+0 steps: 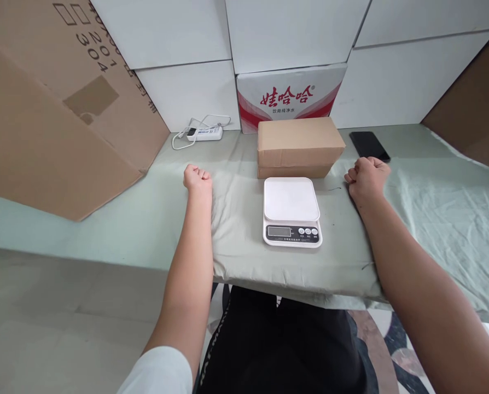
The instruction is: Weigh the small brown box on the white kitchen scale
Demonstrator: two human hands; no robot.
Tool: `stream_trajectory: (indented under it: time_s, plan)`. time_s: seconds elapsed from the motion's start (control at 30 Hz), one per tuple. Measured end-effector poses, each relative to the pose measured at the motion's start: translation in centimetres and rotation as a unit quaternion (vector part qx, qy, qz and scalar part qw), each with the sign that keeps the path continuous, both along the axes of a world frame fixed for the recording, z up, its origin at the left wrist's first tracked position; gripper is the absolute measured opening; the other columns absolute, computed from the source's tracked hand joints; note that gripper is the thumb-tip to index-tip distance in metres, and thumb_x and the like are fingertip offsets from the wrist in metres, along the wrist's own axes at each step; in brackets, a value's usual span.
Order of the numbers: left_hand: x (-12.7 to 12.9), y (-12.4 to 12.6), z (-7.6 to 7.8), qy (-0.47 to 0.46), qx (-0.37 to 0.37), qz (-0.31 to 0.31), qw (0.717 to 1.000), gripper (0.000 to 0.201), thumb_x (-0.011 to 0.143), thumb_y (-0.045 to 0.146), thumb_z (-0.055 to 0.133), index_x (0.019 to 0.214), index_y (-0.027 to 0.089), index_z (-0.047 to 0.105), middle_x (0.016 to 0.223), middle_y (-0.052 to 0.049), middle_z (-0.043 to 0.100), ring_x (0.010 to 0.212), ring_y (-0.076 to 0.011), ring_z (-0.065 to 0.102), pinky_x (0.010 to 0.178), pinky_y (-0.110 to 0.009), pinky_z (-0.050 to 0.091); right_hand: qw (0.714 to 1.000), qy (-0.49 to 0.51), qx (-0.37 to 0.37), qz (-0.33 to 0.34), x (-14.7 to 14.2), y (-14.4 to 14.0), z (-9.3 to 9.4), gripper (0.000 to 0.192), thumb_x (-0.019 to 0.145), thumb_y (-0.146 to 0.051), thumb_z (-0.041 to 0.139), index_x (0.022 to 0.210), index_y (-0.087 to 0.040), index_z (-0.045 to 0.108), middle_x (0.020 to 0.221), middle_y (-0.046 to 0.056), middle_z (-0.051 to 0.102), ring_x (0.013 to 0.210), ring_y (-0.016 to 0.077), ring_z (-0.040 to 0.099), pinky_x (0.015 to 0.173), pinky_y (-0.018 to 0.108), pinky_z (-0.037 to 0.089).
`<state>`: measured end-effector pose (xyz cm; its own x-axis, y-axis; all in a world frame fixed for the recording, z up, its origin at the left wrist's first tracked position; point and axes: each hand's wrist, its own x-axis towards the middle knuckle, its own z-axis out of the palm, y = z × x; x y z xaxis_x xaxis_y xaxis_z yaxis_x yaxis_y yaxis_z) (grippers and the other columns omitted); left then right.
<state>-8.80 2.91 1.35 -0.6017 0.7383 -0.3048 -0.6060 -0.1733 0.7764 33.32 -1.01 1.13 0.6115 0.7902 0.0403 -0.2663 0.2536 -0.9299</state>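
My left hand rests as a closed fist on the green cloth, left of a white kitchen scale. On the other side, my right hand is also a fist, with nothing showing in it, just in front of a black smartphone. The scale lies flat between both hands, its dark display facing me and its plate bare. Directly behind it stands a closed brown cardboard box. Neither hand touches the scale or the box.
White boxes form a wall at the back, with a red-and-white printed carton among them. A white power strip with a cable lies back left. Large cardboard sheets flank the cloth-covered table.
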Motion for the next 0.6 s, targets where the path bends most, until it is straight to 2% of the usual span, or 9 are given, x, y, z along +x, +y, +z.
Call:
stream_trajectory:
  time_s: [0.2,0.37,0.6]
  plan:
    - [1.5,0.0,0.4,-0.007,0.038,-0.011,0.999,0.063,0.081,0.01,0.071,0.075,0.024,0.009,0.059,0.013,0.005,0.042,-0.0038,0.009,0.041,-0.023,0.015,1.0,0.006,0.0,-0.002,0.2,0.1,-0.1,0.056,0.066,-0.001,0.065,0.063,-0.022,0.014,0.052,-0.012,0.014,0.044,0.0013,0.012,0.04,0.017,0.012]
    - [3.1,-0.4,0.5,-0.008,0.02,-0.042,0.999,0.055,0.089,0.012,0.07,0.073,0.026,0.019,0.052,0.014,0.013,0.04,-0.0028,0.012,0.039,-0.02,0.017,0.999,0.01,0.007,0.031,0.1,0.2,-0.3,0.05,0.063,0.003,0.061,0.058,-0.022,0.018,0.048,-0.012,0.019,0.043,0.0017,0.015,0.039,0.017,0.015]
    - [5.0,-0.3,0.1,0.022,0.03,-0.095,0.995,0.059,0.086,0.013,0.076,0.071,0.026,0.02,0.055,0.014,0.009,0.042,-0.0041,0.01,0.04,-0.023,0.014,0.999,0.019,0.011,0.027,0.1,0.3,-0.3,0.055,0.071,0.005,0.064,0.062,-0.023,0.017,0.051,-0.012,0.019,0.043,0.0018,0.016,0.041,0.018,0.014]
